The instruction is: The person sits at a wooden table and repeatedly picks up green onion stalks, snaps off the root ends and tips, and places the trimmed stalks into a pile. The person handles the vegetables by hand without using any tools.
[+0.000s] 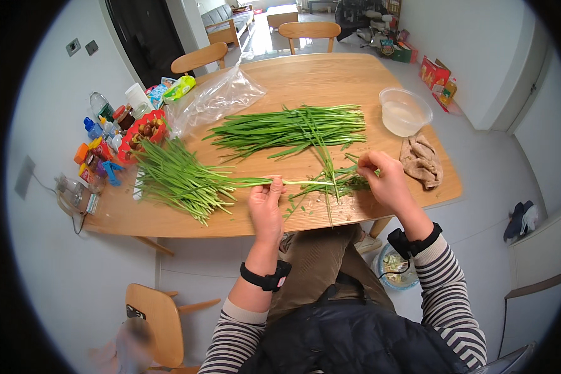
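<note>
My left hand (267, 201) pinches a Chinese chive stalk (304, 183) near the table's front edge, its pale end pointing right. To the right, the fingertips of my right hand (378, 175) are close together over a heap of chive trimmings (346, 180); whether they hold a scrap is unclear. Behind the hands lies a wide bunch of green chives (290, 126), with a few stalks crossing over it towards the front edge. Another pile of chives (182, 180) rests at the left, its leaves near a red basket.
On the wooden table (327, 77) are a clear plastic bowl (402, 114), a brown cloth (420, 161) and a plastic bag (219, 96). A red basket of chestnuts (142, 133), jars and bottles crowd the left side. A waste bin (395, 269) stands below; a person is partly visible, blurred, at lower left.
</note>
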A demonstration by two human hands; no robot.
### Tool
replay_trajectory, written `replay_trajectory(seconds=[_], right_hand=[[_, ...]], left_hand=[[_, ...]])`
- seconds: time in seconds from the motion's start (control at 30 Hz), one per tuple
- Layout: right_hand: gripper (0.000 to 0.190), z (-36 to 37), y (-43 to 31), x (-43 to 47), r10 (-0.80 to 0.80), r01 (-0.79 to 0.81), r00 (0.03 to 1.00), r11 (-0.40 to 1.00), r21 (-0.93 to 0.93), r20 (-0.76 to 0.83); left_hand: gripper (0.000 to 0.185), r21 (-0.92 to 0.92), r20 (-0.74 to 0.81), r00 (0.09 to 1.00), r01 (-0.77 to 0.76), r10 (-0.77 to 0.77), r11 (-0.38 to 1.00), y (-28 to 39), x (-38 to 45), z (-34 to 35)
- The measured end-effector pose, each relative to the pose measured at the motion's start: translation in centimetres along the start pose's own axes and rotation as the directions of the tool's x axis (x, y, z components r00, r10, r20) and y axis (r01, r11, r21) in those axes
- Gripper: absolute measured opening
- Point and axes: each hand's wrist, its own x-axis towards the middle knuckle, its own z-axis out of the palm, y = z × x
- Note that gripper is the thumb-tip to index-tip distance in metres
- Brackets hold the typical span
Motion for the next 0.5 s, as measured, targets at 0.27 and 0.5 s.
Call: replay_trajectory(seconds=[0.27, 0.5], right_hand=[[0.01, -0.8, 0.0, 0.6, -0.135, 0.143, 0.989, 0.982, -0.126, 0.065], [0.008, 1.7, -2.1, -0.2, -0.359, 0.379, 0.919, 0.918, -0.113, 0.161]], left_hand=[[0.017, 0.024, 0.004, 1.0, 0.005, -0.005, 1.0, 0.1, -0.1, 0.0], [0.016, 0.002, -0.002, 1.0, 0.017, -0.017, 1.0, 0.0, -0.1, 0.1]])
